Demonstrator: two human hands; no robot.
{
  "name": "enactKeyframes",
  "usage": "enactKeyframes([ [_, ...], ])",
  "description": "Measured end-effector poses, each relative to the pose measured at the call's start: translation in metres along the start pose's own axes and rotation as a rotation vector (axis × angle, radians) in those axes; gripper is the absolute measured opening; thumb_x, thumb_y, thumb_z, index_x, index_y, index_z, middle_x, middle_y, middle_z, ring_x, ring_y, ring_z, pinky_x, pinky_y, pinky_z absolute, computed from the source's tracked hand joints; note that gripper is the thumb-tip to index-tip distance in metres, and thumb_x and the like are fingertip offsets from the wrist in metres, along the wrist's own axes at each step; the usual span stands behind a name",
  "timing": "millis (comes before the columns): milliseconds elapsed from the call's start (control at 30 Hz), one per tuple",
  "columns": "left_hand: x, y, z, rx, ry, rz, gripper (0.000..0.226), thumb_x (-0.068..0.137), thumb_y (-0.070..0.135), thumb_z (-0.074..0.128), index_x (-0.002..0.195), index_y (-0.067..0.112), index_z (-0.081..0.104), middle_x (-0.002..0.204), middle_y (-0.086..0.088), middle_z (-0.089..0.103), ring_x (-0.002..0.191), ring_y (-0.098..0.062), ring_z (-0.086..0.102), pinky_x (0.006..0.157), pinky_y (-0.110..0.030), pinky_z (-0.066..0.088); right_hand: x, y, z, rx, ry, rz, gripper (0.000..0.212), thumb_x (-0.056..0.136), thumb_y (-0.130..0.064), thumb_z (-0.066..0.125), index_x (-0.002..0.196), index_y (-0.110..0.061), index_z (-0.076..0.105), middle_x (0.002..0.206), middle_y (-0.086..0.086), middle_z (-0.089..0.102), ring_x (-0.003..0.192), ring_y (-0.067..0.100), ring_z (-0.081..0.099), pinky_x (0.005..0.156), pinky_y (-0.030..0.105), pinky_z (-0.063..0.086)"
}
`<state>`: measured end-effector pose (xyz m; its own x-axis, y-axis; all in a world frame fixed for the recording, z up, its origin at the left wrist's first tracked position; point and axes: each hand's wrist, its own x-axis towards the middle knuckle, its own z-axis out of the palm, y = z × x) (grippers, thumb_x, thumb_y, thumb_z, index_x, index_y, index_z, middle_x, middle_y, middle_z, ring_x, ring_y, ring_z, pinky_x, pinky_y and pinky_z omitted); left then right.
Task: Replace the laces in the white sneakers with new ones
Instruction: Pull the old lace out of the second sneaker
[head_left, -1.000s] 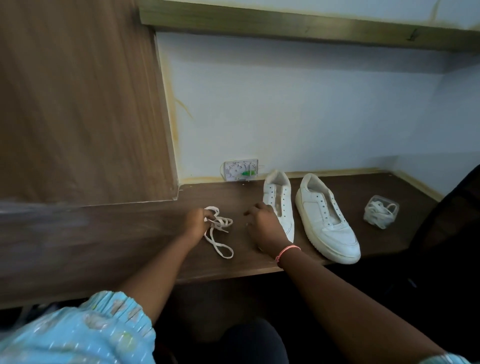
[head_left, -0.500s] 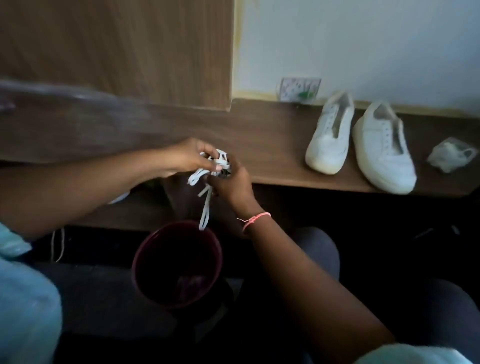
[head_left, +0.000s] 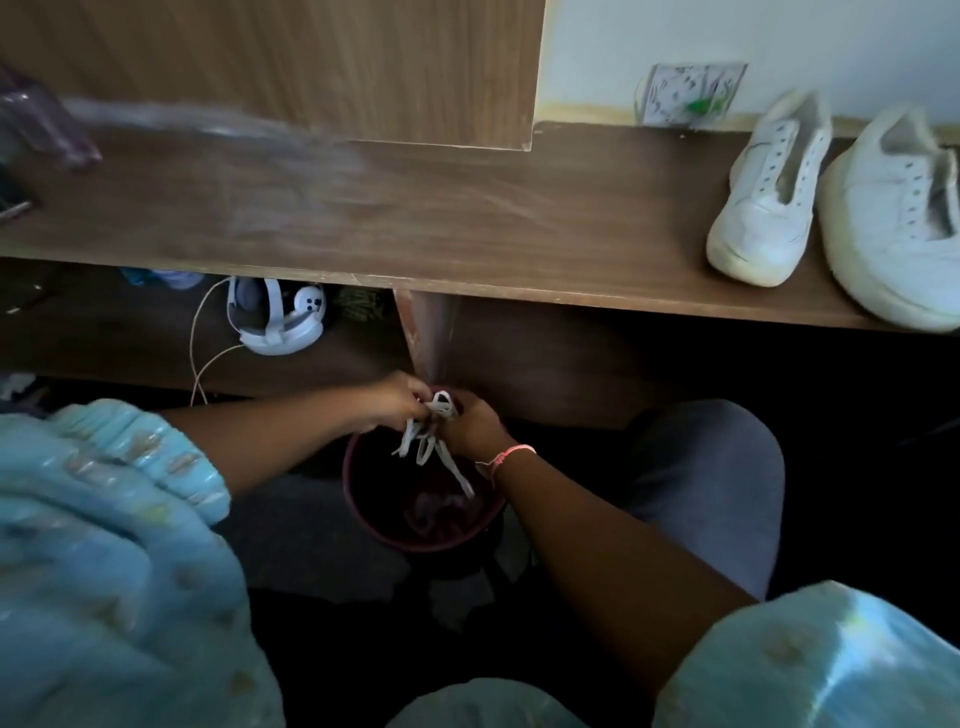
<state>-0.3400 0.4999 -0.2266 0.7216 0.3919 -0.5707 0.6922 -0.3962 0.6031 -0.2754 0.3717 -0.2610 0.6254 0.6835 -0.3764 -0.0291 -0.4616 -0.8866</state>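
Note:
Two white sneakers without laces stand on the wooden desk (head_left: 467, 218) at the right: the left sneaker (head_left: 769, 197) and the right sneaker (head_left: 898, 218), toes toward me. Below the desk edge, my left hand (head_left: 397, 402) and my right hand (head_left: 475, 428) both hold a bunch of white laces (head_left: 434, 439). The laces' loose ends hang down into a dark red bin (head_left: 415, 525) on the floor, directly under my hands.
A white headset (head_left: 275, 317) with a thin cable lies on a lower shelf under the desk at the left. A wall socket (head_left: 688, 93) sits behind the sneakers. A tall wooden panel (head_left: 291, 62) rises behind the desk. My knee (head_left: 711, 467) is right of the bin.
My hands carried the laces from the desk top down below its edge, over the red bin. The view has tilted down and left, so the sneakers sit at the right edge.

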Motion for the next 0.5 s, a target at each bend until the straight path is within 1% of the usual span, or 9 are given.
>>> enactKeyframes([
  [67, 0.004, -0.006, 0.009, -0.007, -0.028, -0.031, 0.017, 0.089, -0.003, 0.057, 0.096, 0.007, 0.069, 0.083, -0.009, 0.063, 0.069, -0.013, 0.056, 0.057, -0.019, 0.045, 0.007, 0.005, 0.002, -0.013, -0.075, 0.002, 0.037, 0.081, 0.004, 0.066, 0.117, -0.006, 0.067, 0.102, 0.010, 0.071, 0.084, 0.015, 0.064, 0.068, 0.021, 0.053],
  [133, 0.007, -0.007, 0.014, -0.007, -0.045, -0.024, 0.019, 0.090, -0.003, 0.057, 0.098, 0.009, 0.070, 0.093, -0.008, 0.066, 0.077, -0.014, 0.058, 0.061, -0.019, 0.046, 0.022, 0.024, 0.009, -0.009, -0.095, -0.017, 0.043, 0.080, 0.010, 0.064, 0.121, -0.002, 0.064, 0.111, 0.012, 0.069, 0.097, 0.020, 0.064, 0.084, 0.029, 0.053],
  [167, 0.010, -0.007, 0.014, -0.007, -0.047, -0.031, 0.020, 0.092, -0.001, 0.056, 0.096, 0.011, 0.071, 0.095, -0.011, 0.067, 0.080, -0.016, 0.058, 0.066, -0.022, 0.046, 0.024, 0.025, 0.009, -0.011, -0.109, -0.022, 0.046, 0.079, 0.013, 0.062, 0.123, -0.001, 0.062, 0.115, 0.012, 0.067, 0.105, 0.023, 0.063, 0.093, 0.035, 0.050],
  [200, 0.011, -0.007, 0.014, -0.019, -0.057, -0.057, 0.022, 0.093, 0.001, 0.055, 0.094, 0.014, 0.072, 0.096, -0.013, 0.068, 0.081, -0.019, 0.058, 0.070, -0.027, 0.046, 0.025, 0.026, 0.009, -0.027, -0.124, -0.024, 0.049, 0.080, 0.014, 0.059, 0.126, -0.001, 0.060, 0.119, 0.014, 0.065, 0.110, 0.026, 0.061, 0.097, 0.037, 0.048],
  [233, 0.013, -0.007, 0.013, -0.029, -0.072, -0.090, 0.024, 0.094, 0.003, 0.053, 0.093, 0.017, 0.072, 0.095, -0.013, 0.068, 0.082, -0.021, 0.058, 0.072, -0.029, 0.045, 0.017, 0.017, 0.004, -0.065, -0.130, -0.023, 0.049, 0.082, 0.012, 0.057, 0.129, -0.001, 0.058, 0.122, 0.015, 0.064, 0.112, 0.027, 0.060, 0.096, 0.034, 0.048],
  [300, 0.012, -0.005, 0.011, -0.027, -0.103, -0.135, 0.022, 0.096, 0.008, 0.051, 0.098, 0.017, 0.071, 0.091, -0.006, 0.067, 0.083, -0.020, 0.059, 0.073, -0.029, 0.045, 0.009, 0.008, -0.002, -0.155, -0.151, -0.018, 0.047, 0.087, 0.009, 0.055, 0.133, -0.002, 0.056, 0.126, 0.016, 0.062, 0.109, 0.026, 0.060, 0.086, 0.023, 0.049],
  [367, 0.009, -0.001, 0.011, -0.031, -0.101, -0.153, 0.019, 0.099, 0.013, 0.050, 0.101, 0.018, 0.069, 0.086, 0.000, 0.064, 0.079, -0.014, 0.057, 0.068, -0.026, 0.046, 0.009, 0.007, -0.007, -0.229, -0.189, -0.033, 0.047, 0.088, 0.007, 0.055, 0.134, -0.005, 0.056, 0.128, 0.014, 0.062, 0.105, 0.025, 0.063, 0.084, 0.023, 0.049],
  [433, 0.009, 0.002, 0.011, -0.018, -0.059, -0.133, 0.017, 0.100, 0.014, 0.050, 0.097, 0.018, 0.066, 0.084, 0.000, 0.062, 0.074, -0.013, 0.056, 0.063, -0.024, 0.045, 0.010, 0.008, -0.009, -0.209, -0.202, -0.011, 0.049, 0.087, 0.006, 0.055, 0.134, -0.009, 0.057, 0.117, 0.011, 0.065, 0.079, 0.009, 0.061, 0.067, 0.013, 0.047],
  [500, 0.009, 0.005, 0.012, 0.029, -0.027, -0.104, 0.016, 0.099, 0.016, 0.051, 0.094, 0.017, 0.067, 0.082, -0.005, 0.062, 0.071, -0.016, 0.055, 0.060, -0.024, 0.042, 0.011, 0.009, -0.009, -0.125, -0.178, 0.012, 0.047, 0.087, 0.005, 0.056, 0.132, -0.009, 0.058, 0.100, 0.004, 0.062, 0.067, -0.002, 0.048, 0.057, 0.010, 0.043],
])
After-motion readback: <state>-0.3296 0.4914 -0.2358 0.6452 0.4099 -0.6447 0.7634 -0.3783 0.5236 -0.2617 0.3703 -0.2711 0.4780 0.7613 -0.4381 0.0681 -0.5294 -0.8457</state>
